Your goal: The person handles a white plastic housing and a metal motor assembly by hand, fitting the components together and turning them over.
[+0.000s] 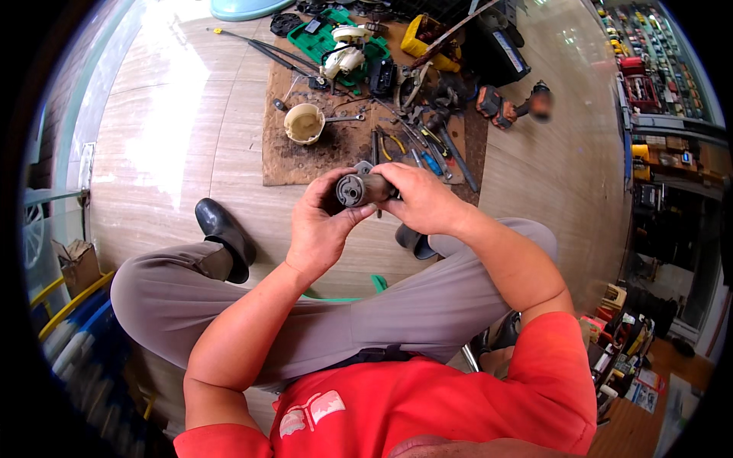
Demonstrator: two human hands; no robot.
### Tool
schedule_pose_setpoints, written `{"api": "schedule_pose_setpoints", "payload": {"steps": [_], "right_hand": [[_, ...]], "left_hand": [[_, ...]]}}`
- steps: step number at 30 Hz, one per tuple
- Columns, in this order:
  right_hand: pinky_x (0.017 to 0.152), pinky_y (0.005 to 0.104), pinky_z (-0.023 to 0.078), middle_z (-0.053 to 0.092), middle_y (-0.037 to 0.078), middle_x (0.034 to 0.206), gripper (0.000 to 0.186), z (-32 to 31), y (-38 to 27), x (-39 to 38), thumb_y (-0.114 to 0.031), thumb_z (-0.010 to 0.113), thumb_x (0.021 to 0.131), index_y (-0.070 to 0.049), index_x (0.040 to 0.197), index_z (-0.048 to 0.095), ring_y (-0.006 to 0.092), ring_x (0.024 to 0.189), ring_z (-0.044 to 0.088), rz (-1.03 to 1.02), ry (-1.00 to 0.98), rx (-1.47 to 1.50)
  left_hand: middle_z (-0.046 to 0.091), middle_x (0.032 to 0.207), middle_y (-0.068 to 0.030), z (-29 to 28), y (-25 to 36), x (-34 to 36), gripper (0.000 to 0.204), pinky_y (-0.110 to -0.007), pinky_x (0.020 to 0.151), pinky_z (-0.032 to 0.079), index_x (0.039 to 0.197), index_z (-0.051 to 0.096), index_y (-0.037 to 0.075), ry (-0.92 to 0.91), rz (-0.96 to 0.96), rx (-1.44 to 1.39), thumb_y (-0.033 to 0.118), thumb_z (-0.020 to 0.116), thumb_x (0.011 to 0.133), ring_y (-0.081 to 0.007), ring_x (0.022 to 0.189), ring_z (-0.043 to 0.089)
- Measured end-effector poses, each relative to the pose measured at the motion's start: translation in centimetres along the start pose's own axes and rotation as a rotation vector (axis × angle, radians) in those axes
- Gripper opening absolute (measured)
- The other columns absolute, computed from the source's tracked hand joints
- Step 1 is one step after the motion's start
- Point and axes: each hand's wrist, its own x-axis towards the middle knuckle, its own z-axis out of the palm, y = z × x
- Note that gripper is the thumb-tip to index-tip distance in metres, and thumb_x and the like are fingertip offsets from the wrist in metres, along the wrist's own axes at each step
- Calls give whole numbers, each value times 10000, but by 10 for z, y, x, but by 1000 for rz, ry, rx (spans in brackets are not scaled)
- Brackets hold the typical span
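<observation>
Between my two hands, above the near edge of the cardboard, is a dark cylindrical metal motor (351, 191). Its round end, with slots and a small centre hole, faces up toward me, and a flat metal ear shows at its far side. My left hand (321, 225) is closed round the left side, its thumb along the near edge. From the right, my right hand (424, 200) grips the body, with the fingers partly hidden behind it. Just beyond lie pliers with yellow handles (393, 145) and a blue-handled screwdriver (431, 162).
A stained cardboard sheet (279, 164) bears a cream bowl (304, 124), a wrench (345, 118), a hammer (458, 156) and a green tray (309, 46) of parts. Farther off stand a cut yellow container (424, 38) and a black box (500, 53). A cordless power tool (496, 107) lies right.
</observation>
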Motion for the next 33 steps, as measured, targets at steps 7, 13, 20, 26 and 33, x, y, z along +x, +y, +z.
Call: {"api": "schedule_pose_setpoints", "payload": {"steps": [7,13,20,26,33], "right_hand": [[818,460,490,611,184,1041,383,5,3,1,-49,710,788,-35,1121,520,410,1003,590,-7,-6,8],[818,457,492,607,177,1047,385,8,3,2,-31,707,784,-38,1120,520,406,1003,591,-6,-24,20],[815,455,493,607,180,1039,376,7,0,4,-33,709,787,-38,1114,524,407,998,591,-4,-25,8],[808,453,496,614,185,1029,356,7,0,3,-48,720,789,-35,1093,535,409,992,599,-20,-13,23],[797,436,509,654,185,995,345,10,2,2,-124,740,801,-33,1082,562,384,951,634,92,-74,79]], "left_hand": [[616,1142,-49,-2,-4,-2,546,-273,916,499,1247,558,20,-24,156,228,-64,784,757,-127,1041,588],[611,1148,-50,-2,-4,-3,550,-271,917,496,1234,566,20,-21,177,272,-50,802,741,-129,1048,588],[609,1144,-46,-3,-2,-3,544,-268,920,490,1232,576,19,-13,196,312,-38,807,742,-127,1051,587],[606,1146,-44,-3,-3,-3,545,-269,923,490,1247,574,16,-18,203,321,-32,801,754,-128,1056,585],[617,1153,-45,-1,1,-2,546,-272,924,494,1299,550,13,-19,37,107,-29,764,799,-122,1044,586]]}}
